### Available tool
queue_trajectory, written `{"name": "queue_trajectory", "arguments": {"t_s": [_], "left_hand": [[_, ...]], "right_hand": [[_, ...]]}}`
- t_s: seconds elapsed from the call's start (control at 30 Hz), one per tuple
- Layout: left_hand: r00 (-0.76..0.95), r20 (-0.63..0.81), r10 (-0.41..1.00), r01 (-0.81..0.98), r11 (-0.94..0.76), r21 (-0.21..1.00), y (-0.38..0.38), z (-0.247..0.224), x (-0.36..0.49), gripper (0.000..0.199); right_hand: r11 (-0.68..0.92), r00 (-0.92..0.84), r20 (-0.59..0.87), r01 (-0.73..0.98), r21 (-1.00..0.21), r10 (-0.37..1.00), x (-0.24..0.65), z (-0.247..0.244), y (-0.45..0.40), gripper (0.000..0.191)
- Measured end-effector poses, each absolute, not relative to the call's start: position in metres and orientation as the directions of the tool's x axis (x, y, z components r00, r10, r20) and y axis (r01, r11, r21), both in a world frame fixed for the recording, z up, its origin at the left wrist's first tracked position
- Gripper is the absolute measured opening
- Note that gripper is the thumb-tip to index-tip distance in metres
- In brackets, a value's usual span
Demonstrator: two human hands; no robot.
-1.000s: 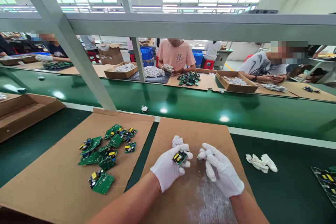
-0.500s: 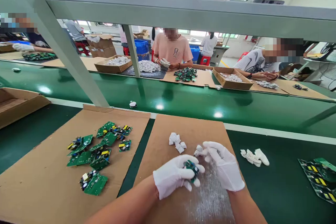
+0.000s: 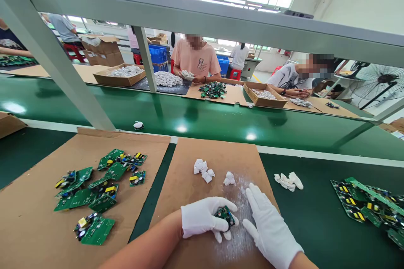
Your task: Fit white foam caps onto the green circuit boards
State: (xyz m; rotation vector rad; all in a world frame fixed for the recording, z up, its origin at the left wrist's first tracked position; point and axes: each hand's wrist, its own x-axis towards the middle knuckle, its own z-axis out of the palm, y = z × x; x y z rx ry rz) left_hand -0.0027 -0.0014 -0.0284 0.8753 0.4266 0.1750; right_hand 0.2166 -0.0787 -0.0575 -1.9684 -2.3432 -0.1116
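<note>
My left hand (image 3: 208,217), in a white glove, is closed around a small green circuit board (image 3: 225,217) with components on it. To its right, my gloved right hand (image 3: 271,227) is open, fingers stretched out, over a cardboard sheet (image 3: 227,148) smeared with white residue. Nothing shows in that hand. Beyond both hands, a small white lump (image 3: 229,178) sits on the cardboard. A cluster of several white pieces (image 3: 203,170) lies to the left of it.
Several green circuit boards (image 3: 73,199) lie on the left cardboard (image 3: 34,218). Crumpled white gloves (image 3: 288,181) and stacked board panels (image 3: 368,204) are at right. A green belt (image 3: 214,121) runs behind, beneath a grey metal frame (image 3: 176,4). Co-workers (image 3: 197,61) sit across.
My right hand has come away from the white lump, opened and moved down towards me. My left hand still holds the circuit board. The camera view has turned to the right.
</note>
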Motion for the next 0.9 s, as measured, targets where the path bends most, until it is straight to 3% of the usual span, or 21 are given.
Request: {"name": "queue_trajectory", "arguments": {"t_s": [0.07, 0.13, 0.3, 0.37, 0.53, 0.73, 0.9], "left_hand": [[0.92, -0.278, 0.275, 0.042, 0.636, 0.77, -0.001, -0.029, -0.003, 0.049], [0.934, -0.266, 0.238, 0.053, 0.644, 0.763, 0.0, -0.03, -0.003, 0.049], [0.936, -0.255, 0.243, 0.036, 0.655, 0.755, 0.0, -0.031, -0.006, 0.049], [0.931, -0.259, 0.256, 0.027, 0.661, 0.75, 0.001, -0.03, -0.006, 0.049], [0.933, -0.274, 0.236, 0.049, 0.668, 0.743, 0.003, -0.031, -0.006, 0.049], [0.92, -0.308, 0.241, 0.06, 0.691, 0.72, 0.0, -0.031, -0.007, 0.05], [0.918, -0.313, 0.243, 0.066, 0.686, 0.725, 0.001, -0.029, -0.004, 0.046]], "right_hand": [[0.264, -0.266, 0.044, 0.964, 0.032, 0.963, 0.219, -0.053, -0.077, 0.064], [0.256, -0.257, 0.006, 0.966, 0.035, 0.966, 0.226, -0.044, -0.059, 0.062], [-0.008, 0.008, -0.005, 1.0, 0.024, 1.0, 0.236, -0.032, -0.012, 0.054], [0.032, -0.032, -0.002, 0.999, 0.017, 0.999, 0.232, -0.034, -0.022, 0.06], [0.309, -0.309, -0.035, 0.951, -0.007, 0.95, 0.225, -0.04, -0.057, 0.071], [0.067, -0.066, -0.012, 0.997, 0.03, 0.998, 0.24, -0.036, -0.027, 0.06], [0.303, -0.303, -0.009, 0.953, 0.001, 0.953, 0.232, -0.041, -0.043, 0.067]]}}
